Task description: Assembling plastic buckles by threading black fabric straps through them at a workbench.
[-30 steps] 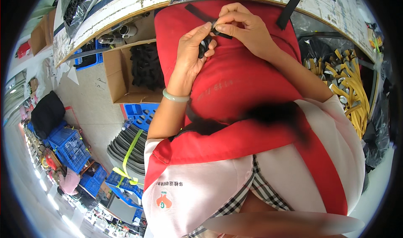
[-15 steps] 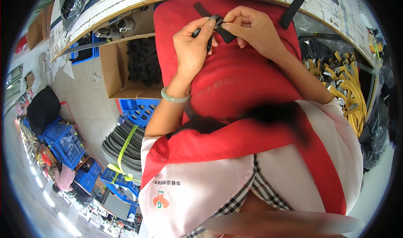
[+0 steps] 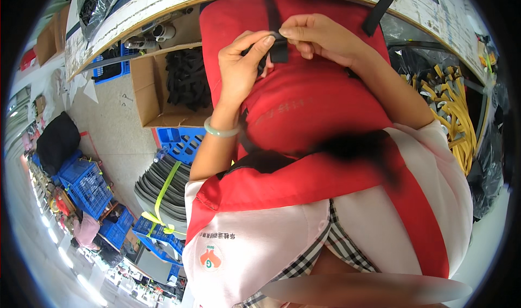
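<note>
Over the red apron [image 3: 325, 101] on my lap, both hands work at a black webbing strap [image 3: 279, 51]. My left hand [image 3: 241, 63] is closed, with its thumb and forefinger pinching the strap near a fold or loop. My right hand [image 3: 324, 38] pinches the same spot from the other side, thumb against forefinger. One short end hangs down between the hands, while a longer length runs up and away across the red cloth. Whether a buckle sits inside the fold is hidden by my fingertips.
A worn white table [image 3: 179, 9] curves across the far side. On the left stand a cardboard box [image 3: 146, 90] of black straps, blue crates [image 3: 84, 186] and a bundle of dark strips [image 3: 160, 186]. Yellow straps [image 3: 456, 112] hang at the right. A person in pink [image 3: 87, 232] is far left.
The strap's short end has turned from slanting to hanging straight down, and its longer length now stands more upright. My left hand has shifted slightly left; both hands keep their pinch.
</note>
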{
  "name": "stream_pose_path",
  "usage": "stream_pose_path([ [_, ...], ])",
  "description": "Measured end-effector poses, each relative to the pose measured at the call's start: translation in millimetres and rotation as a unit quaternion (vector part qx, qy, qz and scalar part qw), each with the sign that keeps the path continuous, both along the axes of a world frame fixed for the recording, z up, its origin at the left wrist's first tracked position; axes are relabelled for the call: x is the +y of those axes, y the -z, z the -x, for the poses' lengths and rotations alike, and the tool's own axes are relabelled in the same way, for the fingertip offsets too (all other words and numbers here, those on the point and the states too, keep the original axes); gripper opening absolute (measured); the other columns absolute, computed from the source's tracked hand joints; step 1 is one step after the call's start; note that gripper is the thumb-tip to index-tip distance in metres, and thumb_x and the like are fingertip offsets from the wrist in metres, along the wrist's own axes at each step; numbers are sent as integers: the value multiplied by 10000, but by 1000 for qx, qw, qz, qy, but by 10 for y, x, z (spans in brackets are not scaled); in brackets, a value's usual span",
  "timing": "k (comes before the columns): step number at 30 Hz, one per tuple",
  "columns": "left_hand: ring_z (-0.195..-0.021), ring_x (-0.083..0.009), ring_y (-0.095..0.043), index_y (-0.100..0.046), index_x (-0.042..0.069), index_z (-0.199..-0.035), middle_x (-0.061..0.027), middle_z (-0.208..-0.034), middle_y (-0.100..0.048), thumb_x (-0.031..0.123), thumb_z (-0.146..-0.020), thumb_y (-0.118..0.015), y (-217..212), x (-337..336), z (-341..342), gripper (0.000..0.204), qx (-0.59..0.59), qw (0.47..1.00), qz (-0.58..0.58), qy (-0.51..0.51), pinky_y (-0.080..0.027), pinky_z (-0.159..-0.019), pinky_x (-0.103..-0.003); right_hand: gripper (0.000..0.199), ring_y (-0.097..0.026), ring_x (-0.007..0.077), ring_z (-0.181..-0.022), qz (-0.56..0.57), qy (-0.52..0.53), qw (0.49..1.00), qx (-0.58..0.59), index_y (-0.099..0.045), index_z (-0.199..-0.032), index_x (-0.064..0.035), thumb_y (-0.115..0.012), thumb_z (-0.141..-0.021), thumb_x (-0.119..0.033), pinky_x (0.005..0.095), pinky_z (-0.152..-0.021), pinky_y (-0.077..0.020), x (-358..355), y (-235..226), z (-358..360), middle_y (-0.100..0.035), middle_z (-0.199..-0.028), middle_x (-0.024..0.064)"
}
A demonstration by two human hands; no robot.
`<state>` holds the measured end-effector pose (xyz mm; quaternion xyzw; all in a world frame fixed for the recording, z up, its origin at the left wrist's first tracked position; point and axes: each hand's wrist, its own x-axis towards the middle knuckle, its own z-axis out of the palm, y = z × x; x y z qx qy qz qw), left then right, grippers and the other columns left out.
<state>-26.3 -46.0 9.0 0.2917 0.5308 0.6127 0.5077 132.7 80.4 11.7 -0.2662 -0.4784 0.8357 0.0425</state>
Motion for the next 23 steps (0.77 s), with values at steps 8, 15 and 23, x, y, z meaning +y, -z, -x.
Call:
stream_pose_path([
  [8,-545,-78,-533,-684,-47,-955,-60,-811,-622,17,-858,-654,-295,-527,577,120,57,996,-23,-57,-399,-399,-196,234,-460,29,-516,-102,-38,994,2,-624,-1011,-25,-603,-918,-239,181,-477,-371,-74,-149,516,-523,-704,-25],
  [15,-541,-88,-542,-674,-54,-946,-70,-818,-618,-13,-862,-626,-350,-665,529,105,9,999,-8,-46,-388,-397,-192,203,-435,32,-497,-12,-173,984,51,-632,-949,-2,-613,-904,-199,188,-464,-346,-200,-213,761,-514,-659,-30],
  [23,-563,-73,-550,-509,49,-1325,-120,-1221,-607,5,-868,-615,-965,-1448,1377,471,333,910,70,-238,-406,-425,-179,266,-458,25,-564,-216,-89,971,-37,-614,-994,-33,-608,-916,-288,172,-528,-383,47,-27,741,-525,-688,-36],
])
